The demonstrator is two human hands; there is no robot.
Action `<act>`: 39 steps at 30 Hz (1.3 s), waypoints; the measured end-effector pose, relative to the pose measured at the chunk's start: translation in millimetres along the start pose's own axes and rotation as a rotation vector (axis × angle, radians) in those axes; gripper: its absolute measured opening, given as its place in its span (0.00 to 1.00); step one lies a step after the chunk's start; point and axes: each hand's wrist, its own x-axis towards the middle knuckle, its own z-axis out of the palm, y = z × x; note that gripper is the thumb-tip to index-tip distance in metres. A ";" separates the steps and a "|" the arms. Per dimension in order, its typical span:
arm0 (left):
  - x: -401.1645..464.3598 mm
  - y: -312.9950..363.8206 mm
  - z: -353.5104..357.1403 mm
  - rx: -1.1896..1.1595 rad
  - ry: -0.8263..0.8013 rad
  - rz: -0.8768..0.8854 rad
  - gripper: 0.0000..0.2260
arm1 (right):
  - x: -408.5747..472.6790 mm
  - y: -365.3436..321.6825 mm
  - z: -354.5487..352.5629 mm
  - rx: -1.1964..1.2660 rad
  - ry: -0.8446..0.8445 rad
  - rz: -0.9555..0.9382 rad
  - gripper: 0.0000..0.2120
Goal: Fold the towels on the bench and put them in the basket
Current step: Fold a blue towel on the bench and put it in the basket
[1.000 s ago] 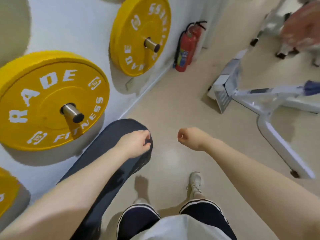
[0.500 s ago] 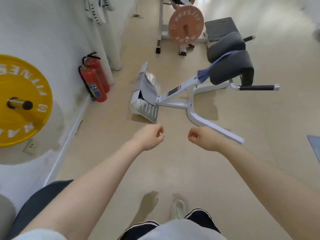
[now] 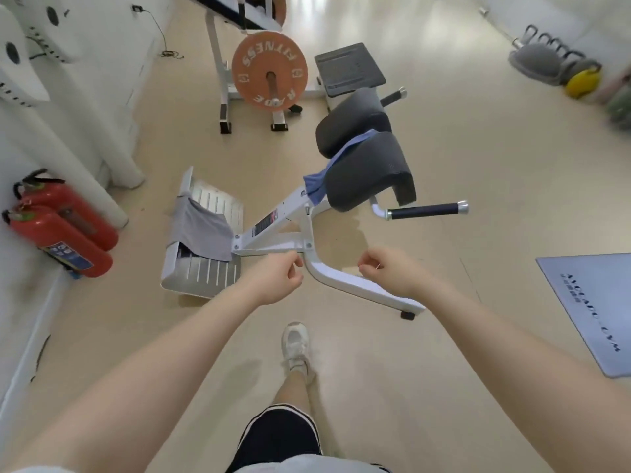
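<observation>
A white-framed exercise bench point(image 3: 273, 233) with two dark pads stands on the floor ahead of me. A grey towel point(image 3: 201, 230) lies draped over its slatted footplate on the left. A blue towel point(image 3: 336, 163) is tucked between the two pads and hangs down toward the frame. My left hand point(image 3: 276, 279) and my right hand point(image 3: 389, 271) are held out in front of me, just short of the bench's rear leg. Both have their fingers curled in and hold nothing. No basket is in view.
Two red fire extinguishers point(image 3: 65, 233) stand against the left wall beside a white pillar. An orange weight plate point(image 3: 269, 71) on a white rack and a grey step point(image 3: 348, 68) sit beyond the bench. Kettlebells point(image 3: 580, 80) line the far right; a grey mat point(image 3: 601, 308) lies at right.
My view has swung from the wall with yellow plates to the bench, which is now closer and centred. Both hands have stayed curled in front of me.
</observation>
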 end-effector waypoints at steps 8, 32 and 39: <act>198.0 24.1 -87.6 0.038 -0.058 0.108 0.11 | 143.8 22.3 -94.9 0.007 0.108 0.119 0.07; 492.7 14.1 -94.9 -0.258 0.030 -0.250 0.06 | 527.8 139.3 -163.1 -0.402 -0.029 0.000 0.17; 506.2 23.2 -74.4 -0.288 0.018 -0.365 0.07 | 560.1 141.6 -164.9 -0.511 -0.215 0.052 0.14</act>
